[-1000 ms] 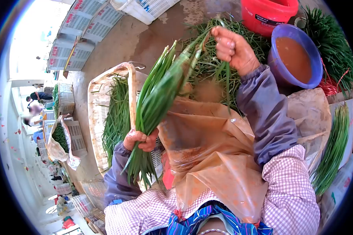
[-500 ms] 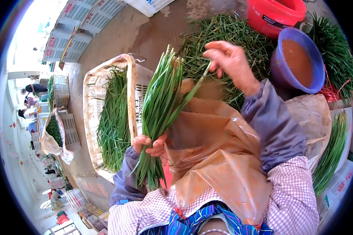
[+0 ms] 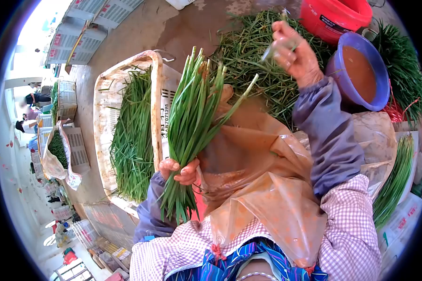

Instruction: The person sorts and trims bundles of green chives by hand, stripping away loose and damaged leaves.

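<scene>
My left hand [image 3: 179, 172] is closed around the lower, leafy part of a bunch of garlic chives [image 3: 194, 107], whose pale cut ends point up and away from me. One chive stalk [image 3: 241, 99] leans out of the bunch to the right. Raised over a heap of loose green trimmings [image 3: 248, 51], my right hand [image 3: 293, 54] has its fingers curled. A thin pale strip [image 3: 267, 53], smeared by motion, shows at those fingers; I cannot tell exactly what it is. A stained plastic apron [image 3: 258, 173] covers my lap.
Left of the bunch stands a white crate [image 3: 155, 107] holding more chives [image 3: 133, 136]. A purple basin [image 3: 384, 70] of brown water and a red bucket [image 3: 333, 21] are at the upper right. Bundled chives [image 3: 396, 180] lie at right. People [image 3: 35, 98] and stacked crates are far left.
My right hand has left the slanting stalk and moved up and right over the heap. The left hand keeps its hold on the bunch, nearly still.
</scene>
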Available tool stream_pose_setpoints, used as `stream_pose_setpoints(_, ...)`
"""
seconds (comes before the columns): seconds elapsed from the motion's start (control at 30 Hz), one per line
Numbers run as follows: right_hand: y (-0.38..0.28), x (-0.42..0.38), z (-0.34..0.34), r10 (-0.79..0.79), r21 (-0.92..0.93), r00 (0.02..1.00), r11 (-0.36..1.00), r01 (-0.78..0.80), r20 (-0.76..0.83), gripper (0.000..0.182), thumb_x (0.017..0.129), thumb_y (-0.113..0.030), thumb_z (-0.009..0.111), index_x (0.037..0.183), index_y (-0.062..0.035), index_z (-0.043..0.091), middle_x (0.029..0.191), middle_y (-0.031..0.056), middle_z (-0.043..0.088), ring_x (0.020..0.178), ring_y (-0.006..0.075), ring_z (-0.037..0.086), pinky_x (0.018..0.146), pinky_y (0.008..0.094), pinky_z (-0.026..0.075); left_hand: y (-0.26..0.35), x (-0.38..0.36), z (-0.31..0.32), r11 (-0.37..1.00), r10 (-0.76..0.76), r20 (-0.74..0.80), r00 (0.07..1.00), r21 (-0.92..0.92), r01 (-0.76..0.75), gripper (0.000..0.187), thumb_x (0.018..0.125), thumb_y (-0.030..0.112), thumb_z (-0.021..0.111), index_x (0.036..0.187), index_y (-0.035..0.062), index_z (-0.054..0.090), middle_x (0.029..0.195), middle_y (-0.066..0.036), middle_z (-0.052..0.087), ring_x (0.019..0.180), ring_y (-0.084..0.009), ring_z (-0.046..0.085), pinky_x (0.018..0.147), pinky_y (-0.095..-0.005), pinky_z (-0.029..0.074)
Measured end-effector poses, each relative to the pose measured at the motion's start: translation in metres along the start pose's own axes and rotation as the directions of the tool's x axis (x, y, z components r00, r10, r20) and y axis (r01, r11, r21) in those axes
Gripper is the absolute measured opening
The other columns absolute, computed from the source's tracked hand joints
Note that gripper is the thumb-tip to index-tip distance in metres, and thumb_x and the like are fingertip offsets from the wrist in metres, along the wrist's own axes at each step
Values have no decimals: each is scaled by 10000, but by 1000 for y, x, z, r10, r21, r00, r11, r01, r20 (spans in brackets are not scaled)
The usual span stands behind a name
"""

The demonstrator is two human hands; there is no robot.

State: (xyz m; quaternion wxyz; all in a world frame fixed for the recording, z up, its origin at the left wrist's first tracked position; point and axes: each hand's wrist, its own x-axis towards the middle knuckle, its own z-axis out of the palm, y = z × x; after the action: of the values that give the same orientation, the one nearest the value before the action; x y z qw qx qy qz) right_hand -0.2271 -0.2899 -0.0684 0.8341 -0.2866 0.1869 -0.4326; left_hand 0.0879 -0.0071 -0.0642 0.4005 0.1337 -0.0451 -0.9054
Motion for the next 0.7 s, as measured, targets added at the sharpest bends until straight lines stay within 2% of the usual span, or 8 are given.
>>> stream_pose_setpoints(0.13,7,-11,3,-282,-915,959,383,128,16,169,876,-159,590,932,-17,664,645,48,587,557,126,558,519,283,437,1,9,13,999,9,-40,999,54,-7,444,803,174,594,1200,35,451,780,-53,501,435,-65,394,412,-230,331)
stream_pose_setpoints(0.17,18,-19,20,-353,-973,927,139,186,127,181,846,-150,616,949,-12,670,674,84,631,606,169,604,585,316,486,0,11,10,999,5,-32,999,42,-4,447,800,174,595,1199,35,450,782,-57,502,436,-67,396,410,-232,330)
stream_pose_setpoints(0.23,16,-37,70,-183,-900,972,382,211,150,224,831,-167,648,993,-13,659,715,132,638,654,168,625,595,319,488,-1,10,6,1000,-5,-31,999,24,5,451,794,174,596,1197,34,448,785,-64,503,437,-71,401,408,-237,328)
stream_pose_setpoints(0.3,34,-39,91,-6,-918,967,316,242,253,284,810,-140,683,1062,-17,636,653,51,583,604,91,532,576,265,440,0,9,5,998,-11,-45,999,54,13,475,785,183,600,1207,34,439,799,-74,503,443,-73,406,417,-237,336)
stream_pose_setpoints(0.37,63,-32,86,62,-963,962,-29,266,264,396,848,-310,648,1117,-23,603,878,176,651,886,378,618,786,461,495,1,10,7,996,-19,-64,998,82,24,486,781,187,603,1211,34,436,810,-77,504,445,-75,408,422,-237,341)
stream_pose_setpoints(0.43,71,-32,87,60,-945,943,52,323,326,327,856,-255,650,1067,-8,620,809,159,655,826,304,654,761,428,508,0,9,7,998,-12,-56,998,68,16,492,782,186,600,1219,31,434,805,-80,504,446,-79,417,424,-238,347)
stream_pose_setpoints(0.53,90,-23,73,-137,-653,896,639,406,422,237,864,-195,668,1006,-7,646,675,26,642,589,132,599,546,289,471,-3,4,1,999,3,-37,999,34,-2,504,781,185,602,1232,39,433,796,-82,503,448,-83,425,425,-241,352)
stream_pose_setpoints(0.7,6,-42,82,108,-426,993,902,-78,48,174,958,-211,546,961,-46,603,550,-67,415,436,28,373,392,189,311,-5,5,-6,1000,0,6,1000,0,0,540,785,176,600,1281,62,420,811,-84,510,458,-83,432,435,-241,361)
